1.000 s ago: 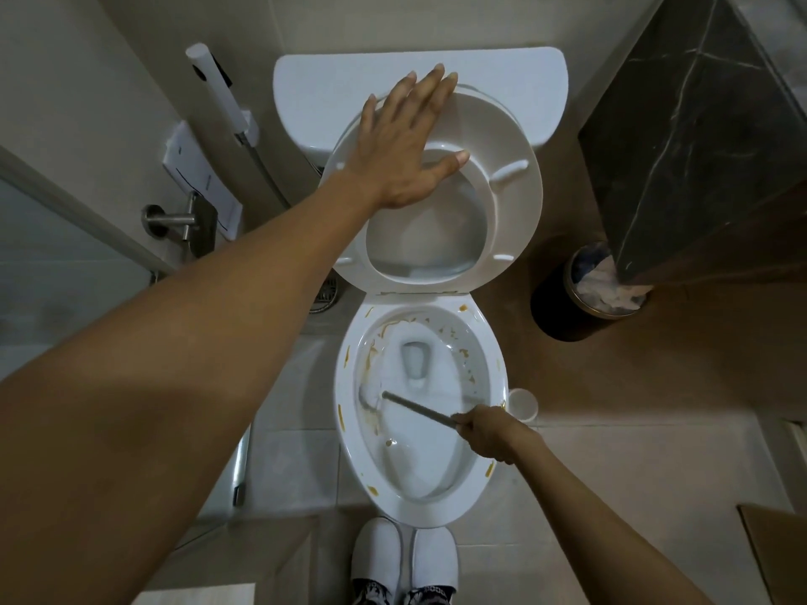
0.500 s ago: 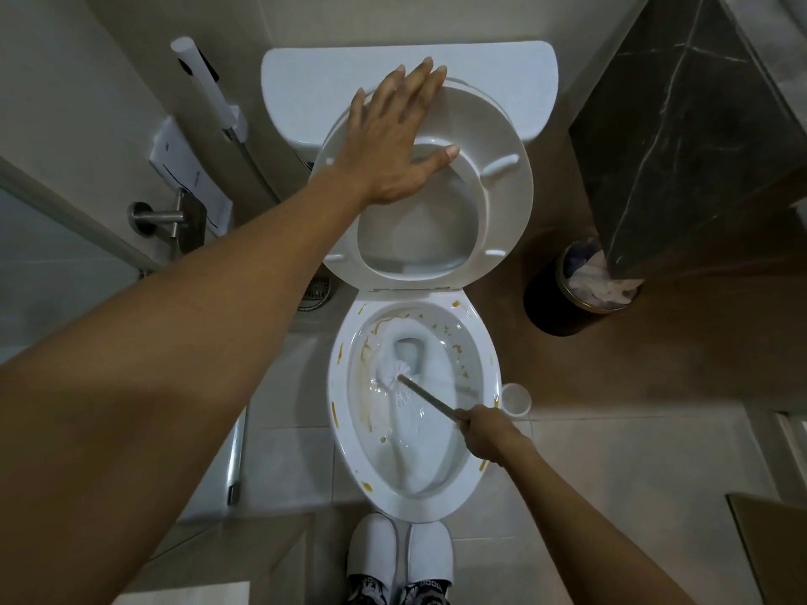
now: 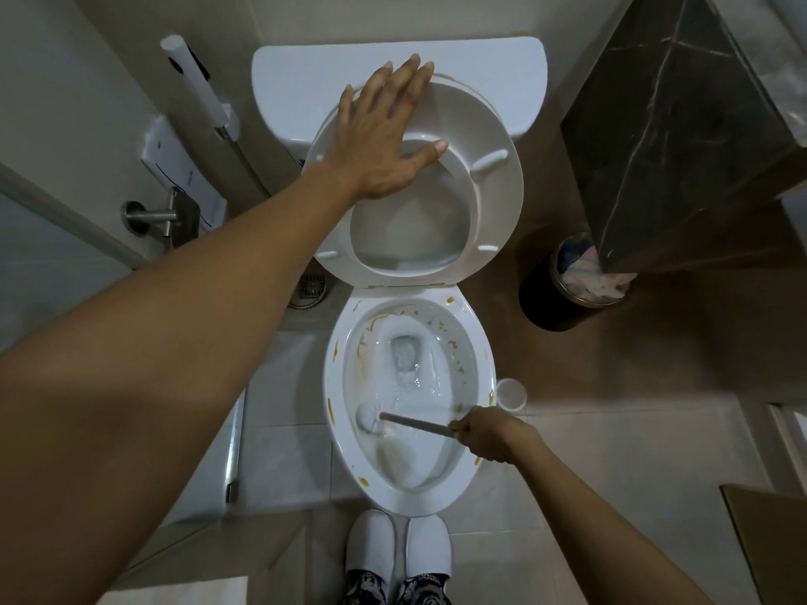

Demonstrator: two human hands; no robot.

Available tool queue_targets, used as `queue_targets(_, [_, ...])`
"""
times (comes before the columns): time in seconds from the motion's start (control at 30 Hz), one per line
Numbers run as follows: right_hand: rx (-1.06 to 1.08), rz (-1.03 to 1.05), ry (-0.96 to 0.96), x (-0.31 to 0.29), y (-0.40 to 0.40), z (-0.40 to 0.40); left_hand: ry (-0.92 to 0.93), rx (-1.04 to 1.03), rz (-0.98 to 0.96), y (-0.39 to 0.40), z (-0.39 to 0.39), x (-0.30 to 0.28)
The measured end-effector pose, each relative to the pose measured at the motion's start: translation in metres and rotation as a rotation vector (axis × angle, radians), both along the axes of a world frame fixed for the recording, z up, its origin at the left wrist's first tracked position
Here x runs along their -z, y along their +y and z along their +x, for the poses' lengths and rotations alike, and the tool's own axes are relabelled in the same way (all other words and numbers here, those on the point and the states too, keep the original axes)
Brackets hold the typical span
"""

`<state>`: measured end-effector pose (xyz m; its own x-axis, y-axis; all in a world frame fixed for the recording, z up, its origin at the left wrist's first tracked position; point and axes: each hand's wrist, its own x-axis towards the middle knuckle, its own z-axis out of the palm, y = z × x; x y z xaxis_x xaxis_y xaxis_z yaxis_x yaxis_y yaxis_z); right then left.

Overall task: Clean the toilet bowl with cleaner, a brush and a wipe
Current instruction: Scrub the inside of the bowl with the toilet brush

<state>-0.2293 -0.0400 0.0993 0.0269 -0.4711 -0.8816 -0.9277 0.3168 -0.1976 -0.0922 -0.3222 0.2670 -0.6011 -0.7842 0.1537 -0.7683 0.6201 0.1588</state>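
gripping the brush [image 3: 393, 420] in the bowl [image 3: 478, 342], right hand [image 3: 489, 434]; left hand [image 3: 384, 137] flat on raised seat [image 3: 493, 137].

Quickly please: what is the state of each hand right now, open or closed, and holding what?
Left hand: open, fingers straight, pressing on the raised toilet seat.
Right hand: closed around the toilet brush handle, brush head inside the bowl.

Pale tiled floor [image 3: 611, 465], dark marble counter [image 3: 681, 124], round waste bin [image 3: 550, 299] beneath.
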Motion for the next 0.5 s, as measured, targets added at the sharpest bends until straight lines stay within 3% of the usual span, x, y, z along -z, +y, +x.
queue_targets(0.2, [-0.058, 0.087, 0.057, -0.015, -0.004, -0.01, -0.007, -0.008, -0.007, 0.001, -0.001, 0.001])
queue_targets(0.33, [-0.239, 0.005, 0.083, -0.01, -0.001, 0.003, 0.0, -0.013, 0.001, 0.0, -0.001, 0.0])
queue_targets(0.5, [-0.08, 0.015, 0.138, -0.003, 0.001, -0.007, -0.001, -0.008, -0.005, -0.001, 0.0, 0.001])
